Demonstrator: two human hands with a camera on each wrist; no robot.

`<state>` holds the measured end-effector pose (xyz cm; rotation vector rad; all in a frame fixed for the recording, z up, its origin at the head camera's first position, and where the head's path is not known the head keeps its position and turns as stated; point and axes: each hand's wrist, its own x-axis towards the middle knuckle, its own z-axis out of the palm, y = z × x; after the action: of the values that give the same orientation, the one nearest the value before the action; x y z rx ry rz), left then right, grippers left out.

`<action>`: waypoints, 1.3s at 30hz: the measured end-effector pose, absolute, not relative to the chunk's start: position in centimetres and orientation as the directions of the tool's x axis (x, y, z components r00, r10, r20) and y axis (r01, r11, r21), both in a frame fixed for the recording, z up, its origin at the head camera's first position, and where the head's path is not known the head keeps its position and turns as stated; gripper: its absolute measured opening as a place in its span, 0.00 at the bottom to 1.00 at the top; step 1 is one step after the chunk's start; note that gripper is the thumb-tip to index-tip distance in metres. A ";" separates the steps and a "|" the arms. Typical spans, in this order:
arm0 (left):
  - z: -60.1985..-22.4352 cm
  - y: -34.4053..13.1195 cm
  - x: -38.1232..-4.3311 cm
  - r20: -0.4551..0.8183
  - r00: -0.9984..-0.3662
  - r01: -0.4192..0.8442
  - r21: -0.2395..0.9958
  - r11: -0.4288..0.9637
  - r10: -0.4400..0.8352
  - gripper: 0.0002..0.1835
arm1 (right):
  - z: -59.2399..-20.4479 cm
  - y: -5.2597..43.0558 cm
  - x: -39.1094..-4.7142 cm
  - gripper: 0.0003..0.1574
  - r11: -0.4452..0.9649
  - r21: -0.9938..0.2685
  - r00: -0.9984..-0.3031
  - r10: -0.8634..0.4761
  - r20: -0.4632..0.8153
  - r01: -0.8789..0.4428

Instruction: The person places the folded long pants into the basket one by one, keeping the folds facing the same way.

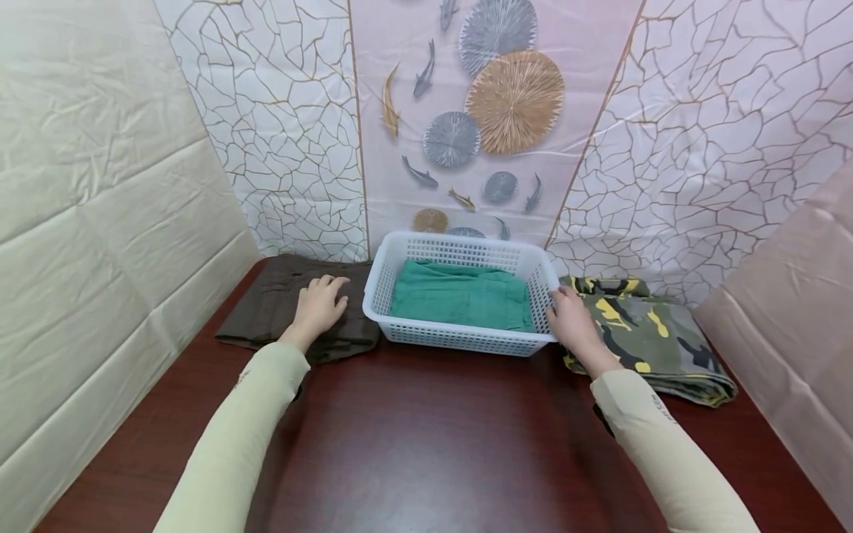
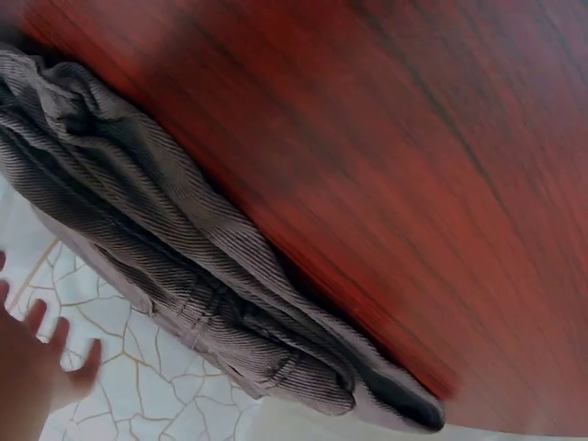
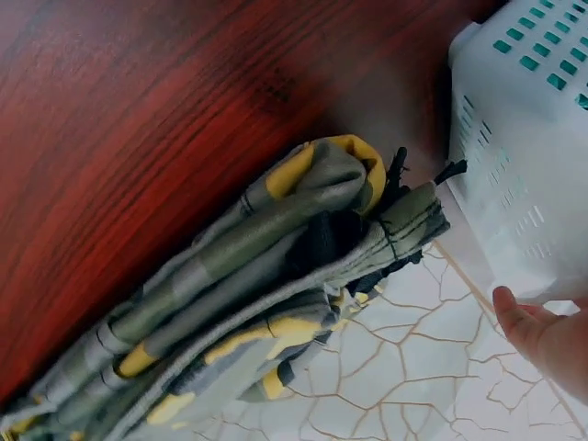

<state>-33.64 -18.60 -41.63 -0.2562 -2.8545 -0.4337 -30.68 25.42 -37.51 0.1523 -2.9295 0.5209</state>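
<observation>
Two bare hands reach out over a dark reddish-brown surface (image 1: 433,437), where three folded pieces of cloth lie in a row at the far side. At the center of the row sits a white perforated basket (image 1: 453,338), upright, with a folded green cloth (image 1: 460,296) lying flat inside it, below the rim. On the left, the person's left hand (image 1: 320,303) is over a dark brown folded garment (image 1: 273,300), its grip wide and holding nothing, the fingers spread; the left wrist view shows the garment's stacked folds and ribbed weave close up. On the right, the right hand (image 1: 574,320) is at the basket's right rim, between the basket and a folded camouflage cloth (image 1: 656,337) patterned in green, black and yellow; whether that grip closes around the rim or only touches it cannot be told. The camouflage cloth lies just to the right of the basket, its layered edge facing the near side, while the brown garment lies just to the left. Pale sleeves (image 1: 233,437) cover both forearms. Behind the row rises a backdrop (image 1: 286,126) printed with gold crackle lines, fish and round discs, and cream sheets (image 1: 87,207) flank the scene at left and right.
</observation>
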 end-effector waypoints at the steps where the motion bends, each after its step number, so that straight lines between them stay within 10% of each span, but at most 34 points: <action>1: -41.7 -18.6 -33.7 0.225 -0.965 0.194 0.270 0.943 0.134 0.24 | -37.4 25.4 -30.7 0.26 0.935 -0.333 -0.985 -0.073 0.157 -0.122; 11: -41.9 -19.1 -33.9 -0.053 -0.992 0.099 0.242 0.965 0.115 0.32 | -37.0 25.2 -31.0 0.29 0.938 -0.323 -0.989 -0.099 0.109 -0.130; 39: -43.6 -20.9 -33.3 -0.232 -0.967 0.047 0.232 0.971 0.102 0.39 | -37.3 24.1 -30.6 0.26 0.977 -0.211 -0.998 -0.001 0.061 -0.014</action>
<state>-33.27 -20.85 -43.63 -0.1293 -3.3613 -0.3862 -30.63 24.12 -37.27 0.0114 -3.0637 0.3270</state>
